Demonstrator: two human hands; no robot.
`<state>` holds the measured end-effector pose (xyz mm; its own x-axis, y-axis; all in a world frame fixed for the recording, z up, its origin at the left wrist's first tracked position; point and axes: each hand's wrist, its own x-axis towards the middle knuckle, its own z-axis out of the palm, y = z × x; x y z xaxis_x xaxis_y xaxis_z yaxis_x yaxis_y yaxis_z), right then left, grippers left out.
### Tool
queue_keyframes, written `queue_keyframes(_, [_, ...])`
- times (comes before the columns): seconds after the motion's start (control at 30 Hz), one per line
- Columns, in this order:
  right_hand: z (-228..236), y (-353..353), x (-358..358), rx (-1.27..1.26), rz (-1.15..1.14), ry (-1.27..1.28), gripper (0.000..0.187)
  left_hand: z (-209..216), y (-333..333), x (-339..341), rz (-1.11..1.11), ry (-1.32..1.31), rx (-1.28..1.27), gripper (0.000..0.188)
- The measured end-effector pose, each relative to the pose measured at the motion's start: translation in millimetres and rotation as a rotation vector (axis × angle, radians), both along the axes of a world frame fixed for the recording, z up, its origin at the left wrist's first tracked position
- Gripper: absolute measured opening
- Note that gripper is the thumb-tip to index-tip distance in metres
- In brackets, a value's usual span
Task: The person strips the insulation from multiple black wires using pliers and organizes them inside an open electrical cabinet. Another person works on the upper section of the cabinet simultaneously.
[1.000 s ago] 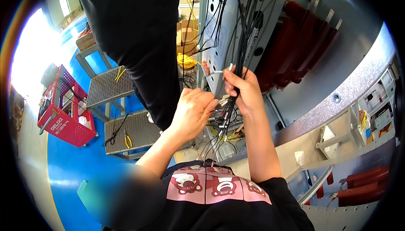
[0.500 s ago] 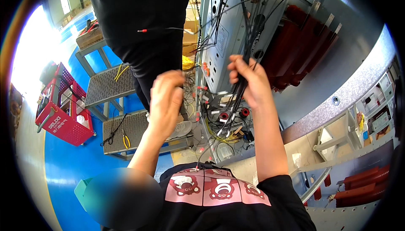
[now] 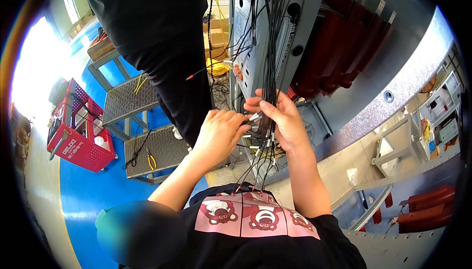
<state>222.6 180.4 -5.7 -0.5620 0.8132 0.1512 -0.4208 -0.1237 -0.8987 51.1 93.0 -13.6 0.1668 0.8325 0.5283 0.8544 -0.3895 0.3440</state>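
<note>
A bundle of black wires point(image 3: 269, 48) hangs down from the metal cabinet in front of me. My right hand point(image 3: 289, 121) is closed round it, thumb across the front and fingertips showing on the left side. Close beside it, my left hand point(image 3: 220, 134) pinches a black wire with a pale sleeve point(image 3: 254, 117) at the bundle's left edge. Below my hands the wires fan out, with white marker sleeves point(image 3: 268, 143) and red-tipped ends near my shirt. One separate wire with a red tip point(image 3: 190, 77) sticks out to the left.
A person's black-trousered leg point(image 3: 162, 48) stands close at the left. Metal steps point(image 3: 152, 153) hold yellow-handled pliers point(image 3: 151, 160). Farther left is a red tool cart point(image 3: 81, 143). Dark red cylindrical parts point(image 3: 327, 48) sit inside the cabinet point(image 3: 354, 77). A curved metal edge point(image 3: 393, 92) runs along the right.
My left hand has moved right and down to the bundle and now pinches a wire. My right hand has slid lower. The bundle hangs straighter, its red-tipped ends near my shirt.
</note>
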Motion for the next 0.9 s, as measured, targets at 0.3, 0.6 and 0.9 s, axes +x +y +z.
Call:
queue_keyframes(0.3, [-22, -20, 10, -0.010, 0.031, -0.073, 0.028, -17, -16, 13, 0.012, -0.256, -0.071, 0.012])
queue_keyframes(0.6, [-33, -36, 24, -0.080, 0.065, -0.129, 0.027, -42, -39, 34, 0.103, -0.693, -0.265, 0.014])
queue_keyframes(0.9, [-40, -42, 27, -0.105, 0.077, -0.171, 0.018, -40, -46, 64, 0.032, -0.735, -0.285, 0.025])
